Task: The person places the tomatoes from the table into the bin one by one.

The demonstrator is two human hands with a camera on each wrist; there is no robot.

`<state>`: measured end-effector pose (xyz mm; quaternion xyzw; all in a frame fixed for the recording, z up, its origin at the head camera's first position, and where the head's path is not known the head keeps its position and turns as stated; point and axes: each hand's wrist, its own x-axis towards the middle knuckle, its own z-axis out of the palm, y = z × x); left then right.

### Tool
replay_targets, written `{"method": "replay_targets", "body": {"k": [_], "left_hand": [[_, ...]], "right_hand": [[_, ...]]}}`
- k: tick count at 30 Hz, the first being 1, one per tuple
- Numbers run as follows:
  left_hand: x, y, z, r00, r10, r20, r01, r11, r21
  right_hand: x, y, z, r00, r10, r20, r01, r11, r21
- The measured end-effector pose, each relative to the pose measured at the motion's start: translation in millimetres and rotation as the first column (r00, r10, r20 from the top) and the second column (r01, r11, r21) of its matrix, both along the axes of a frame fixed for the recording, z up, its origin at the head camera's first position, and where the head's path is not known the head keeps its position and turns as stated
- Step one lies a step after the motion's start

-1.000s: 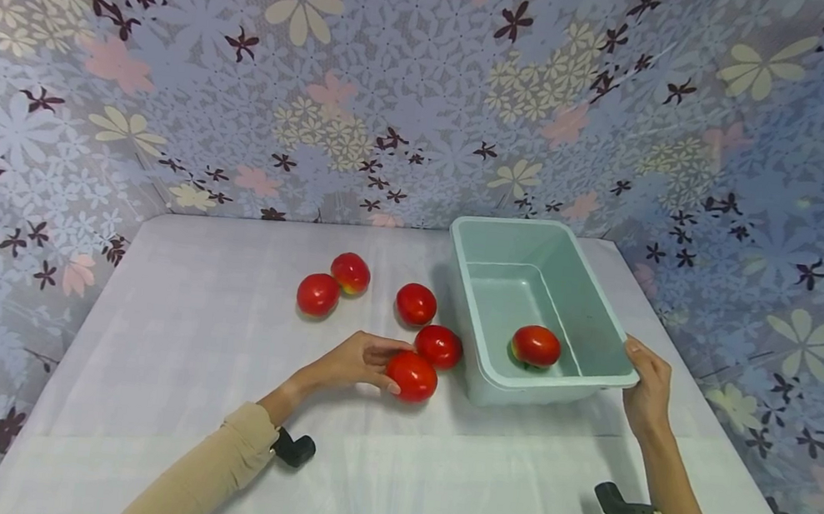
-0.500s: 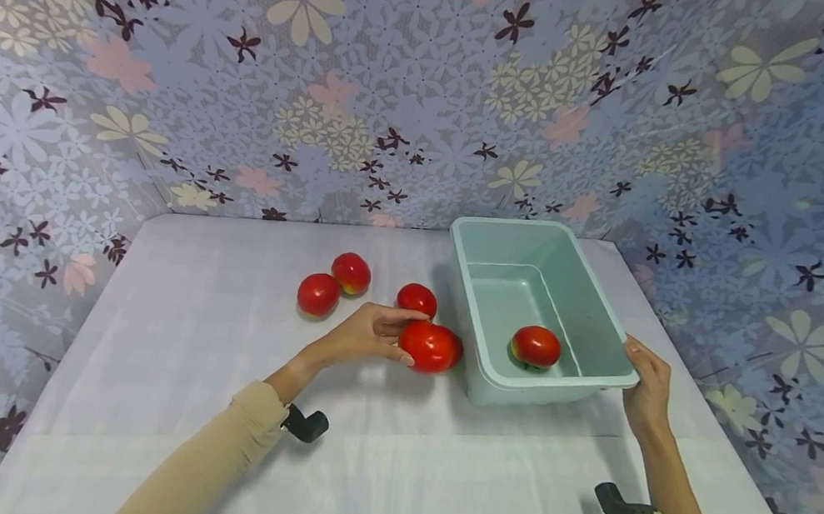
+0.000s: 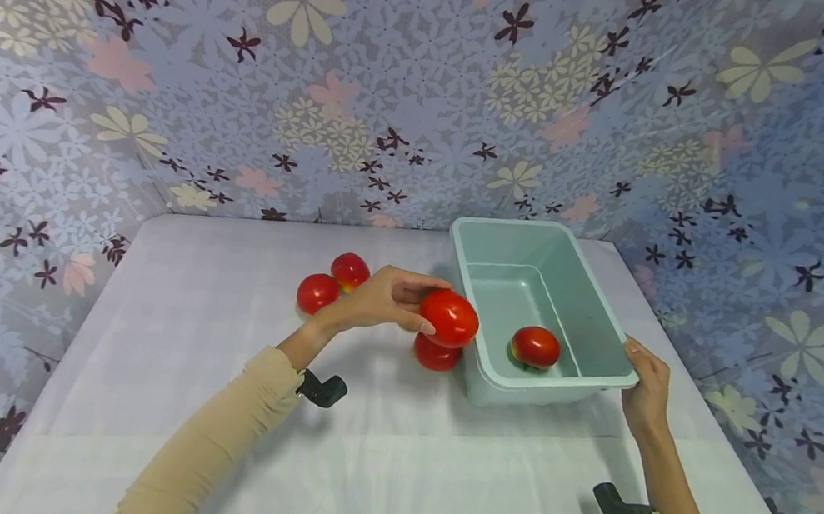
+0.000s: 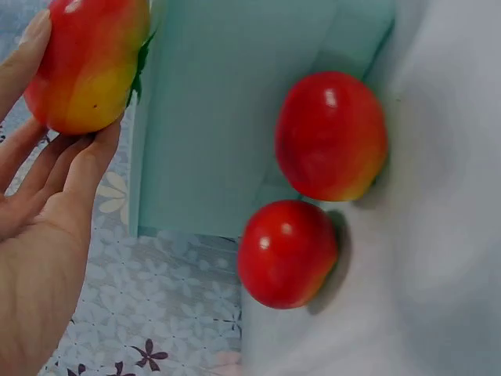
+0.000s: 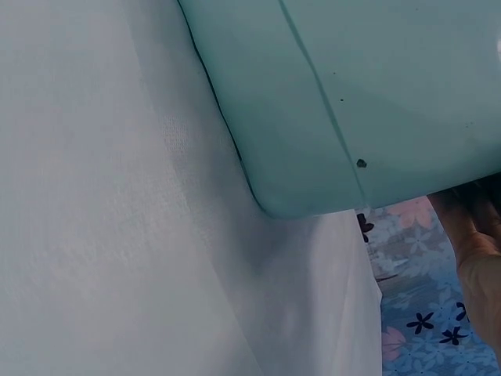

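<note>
My left hand [image 3: 381, 297] holds a red tomato [image 3: 451, 318] between thumb and fingers, raised just beside the left rim of a pale green plastic tub [image 3: 522, 289]. In the left wrist view this tomato [image 4: 90, 63] shows a yellow patch and green leaves. Under it on the table lies another tomato [image 3: 437, 353]; the left wrist view has two tomatoes [image 4: 332, 137] against the tub's outer wall, one mostly hidden in the head view. One tomato [image 3: 536, 346] lies inside the tub. My right hand [image 3: 649, 387] grips the tub's near right corner.
Two more tomatoes [image 3: 318, 293] sit together left of the left hand, one partly covered by it. A white cloth [image 3: 417, 492] covers the table. Flowered fabric [image 3: 428, 108] stands behind and at both sides.
My left hand has lifted the tomato off the table and carried it away from me and rightward to the tub's rim. The right hand and the tub have stayed put.
</note>
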<state>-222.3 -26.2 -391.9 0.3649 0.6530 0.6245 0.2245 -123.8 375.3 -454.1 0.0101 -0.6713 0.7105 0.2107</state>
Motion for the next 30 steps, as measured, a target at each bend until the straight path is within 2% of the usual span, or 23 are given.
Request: {"method": "replay_targets", "body": {"k": [5,11,15,22,30], "left_hand": [[-4.2,5.8,5.9,1.0,0.019,-0.021,-0.018,0.999,0.044],[-7.0,20.3,11.6,0.996,0.069,-0.057,-0.065,0.995,0.075],[-8.6,31.4,16.0,0.993,0.107,-0.046,-0.102,0.99,0.099],[-11.2,47.3,24.7,0.982,0.189,0.006,-0.188,0.972,0.139],[-17.2,64.8,23.4,0.977,0.209,0.052,-0.214,0.965,0.152]], "right_hand": [[-0.4,-1.0,0.5,1.0,-0.006,-0.005,0.006,1.0,-0.02],[0.0,-1.9,0.8,1.0,-0.001,-0.013,0.001,0.999,-0.042],[0.5,-2.1,1.0,1.0,-0.006,-0.017,0.005,0.999,-0.034],[1.5,-2.6,0.5,1.0,-0.002,-0.025,0.0,0.997,-0.077],[0.9,-1.6,1.1,1.0,-0.017,0.007,0.017,0.999,-0.045]]}}
